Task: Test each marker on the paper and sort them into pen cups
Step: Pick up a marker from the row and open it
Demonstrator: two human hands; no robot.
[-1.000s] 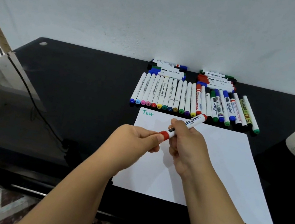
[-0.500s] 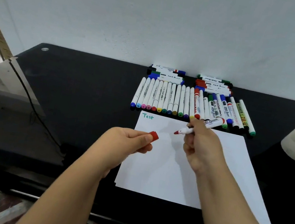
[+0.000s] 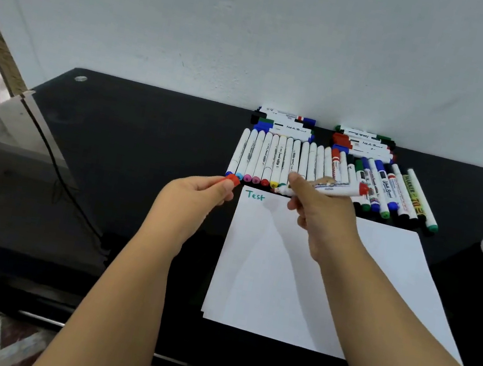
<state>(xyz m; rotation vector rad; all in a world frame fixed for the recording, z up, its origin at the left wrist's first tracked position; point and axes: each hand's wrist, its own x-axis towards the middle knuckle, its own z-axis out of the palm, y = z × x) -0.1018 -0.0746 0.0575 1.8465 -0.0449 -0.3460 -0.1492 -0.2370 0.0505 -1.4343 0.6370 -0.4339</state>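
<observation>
Red cap (image 3: pixel 232 179) pinched in left hand (image 3: pixel 190 198), right hand (image 3: pixel 320 221) gripping marker (image 3: pixel 334 188), tip blurred

Near the frame's centre, the left hand (image 3: pixel 195 197) pinched a red cap (image 3: pixel 232 179) at its fingertips while the right hand (image 3: pixel 321 219) gripped an uncapped marker (image 3: pixel 334 189).
</observation>
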